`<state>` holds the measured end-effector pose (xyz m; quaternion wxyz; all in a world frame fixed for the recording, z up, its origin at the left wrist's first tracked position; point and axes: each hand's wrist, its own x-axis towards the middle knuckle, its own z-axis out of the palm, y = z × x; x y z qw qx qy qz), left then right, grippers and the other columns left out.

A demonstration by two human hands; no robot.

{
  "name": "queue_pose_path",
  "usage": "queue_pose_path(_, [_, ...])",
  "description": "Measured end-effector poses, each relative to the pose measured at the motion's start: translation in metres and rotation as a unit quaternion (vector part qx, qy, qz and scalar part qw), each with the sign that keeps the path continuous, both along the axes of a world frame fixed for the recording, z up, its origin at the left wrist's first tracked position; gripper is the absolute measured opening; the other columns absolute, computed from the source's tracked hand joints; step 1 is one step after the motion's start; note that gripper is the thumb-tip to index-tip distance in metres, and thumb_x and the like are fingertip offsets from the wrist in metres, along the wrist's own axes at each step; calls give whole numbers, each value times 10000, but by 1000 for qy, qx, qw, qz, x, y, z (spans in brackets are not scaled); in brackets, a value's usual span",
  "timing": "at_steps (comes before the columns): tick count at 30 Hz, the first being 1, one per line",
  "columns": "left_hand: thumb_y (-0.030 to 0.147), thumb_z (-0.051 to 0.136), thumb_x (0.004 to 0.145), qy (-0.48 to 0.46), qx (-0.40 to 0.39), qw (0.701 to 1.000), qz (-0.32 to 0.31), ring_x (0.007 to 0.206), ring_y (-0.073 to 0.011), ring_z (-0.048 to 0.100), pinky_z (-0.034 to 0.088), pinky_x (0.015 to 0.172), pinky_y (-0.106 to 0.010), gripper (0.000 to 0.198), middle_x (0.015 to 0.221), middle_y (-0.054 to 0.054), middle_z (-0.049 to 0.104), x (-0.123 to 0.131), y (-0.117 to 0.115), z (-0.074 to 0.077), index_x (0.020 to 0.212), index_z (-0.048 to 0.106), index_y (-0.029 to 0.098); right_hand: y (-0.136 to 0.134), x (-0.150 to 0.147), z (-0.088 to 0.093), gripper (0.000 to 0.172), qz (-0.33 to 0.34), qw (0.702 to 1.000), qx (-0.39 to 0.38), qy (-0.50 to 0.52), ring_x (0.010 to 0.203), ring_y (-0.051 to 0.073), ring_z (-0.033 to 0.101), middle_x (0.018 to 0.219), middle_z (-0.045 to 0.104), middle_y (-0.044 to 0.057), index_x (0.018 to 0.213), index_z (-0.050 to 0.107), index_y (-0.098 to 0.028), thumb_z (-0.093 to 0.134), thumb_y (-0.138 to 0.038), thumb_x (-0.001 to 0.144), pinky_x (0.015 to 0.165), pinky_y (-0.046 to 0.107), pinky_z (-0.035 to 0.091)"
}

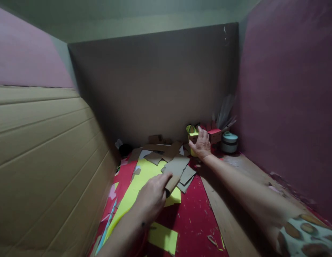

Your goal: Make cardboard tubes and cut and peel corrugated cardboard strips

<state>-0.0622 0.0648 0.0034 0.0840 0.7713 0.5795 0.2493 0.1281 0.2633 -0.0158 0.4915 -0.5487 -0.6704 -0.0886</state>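
My left hand is closed around a short brown cardboard roll, whose dark open end faces down toward me. My right hand reaches out to a small yellow-and-brown cardboard box near the far wall. Its thumb lies across the front of this box and its fingers rest at the top right corner, so part of the box is hidden. Just right of that hand stands a red-topped cardboard box. Between my hands lie several loose grey-brown cardboard pieces, some overlapping.
Yellow paper and a smaller yellow sheet lie on the red floor covering, among scraps. A lidded light-blue container stands at the right. Cardboard panelling lines the left side; a purple wall bounds the right.
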Motion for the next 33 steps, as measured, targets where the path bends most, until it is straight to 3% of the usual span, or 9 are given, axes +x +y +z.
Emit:
queue_pose_path(6, [15,376,704,-21,-16,1000,-6,1086,-247,570,459,904,-422,583,1201,-65,616,-4,-17,-18,1219,527,241,12,0,4,678,-40,999,-33,-1,1086,318,450,1221,434,179,1344,341,-139,606,-315,745,871,427,417])
queue_pose_path(12, [75,398,768,-42,-5,999,-23,1055,-280,586,472,883,-453,469,1175,-106,629,-7,-16,-32,1189,552,212,8,-3,2,646,-62,996,-59,-26,1080,311,448,1260,403,212,1325,364,-103,606,-338,774,879,404,395])
queue_pose_path(23, [63,394,729,-41,34,999,2,1087,-285,586,473,905,-479,523,1215,-97,622,-20,-12,-48,1204,560,206,-43,-4,4,655,-80,991,-57,-92,1191,345,316,1387,261,215,1368,307,-93,540,-261,781,962,432,288])
queue_pose_path(26, [76,380,742,-29,36,999,9,1088,-265,593,483,903,-453,510,1208,-94,628,-21,-12,-47,1206,560,187,-61,-5,3,599,-66,988,-72,-123,1150,310,351,1336,340,193,1348,351,-103,516,-271,797,949,395,296])
queue_pose_path(30, [95,356,779,-12,26,999,20,1107,-238,587,485,907,-399,492,1226,-90,619,-20,-13,-44,1222,551,179,-75,-4,-3,406,-24,973,-124,-193,999,267,452,1127,514,115,1201,542,-227,525,-332,809,837,348,349])
queue_pose_path(33, [111,354,797,-4,22,1000,20,1107,-233,588,485,903,-387,476,1218,-81,625,-20,-12,-45,1223,551,192,-74,0,-6,376,-30,959,-176,-219,948,290,478,1049,544,136,1168,588,-272,489,-437,844,769,370,351])
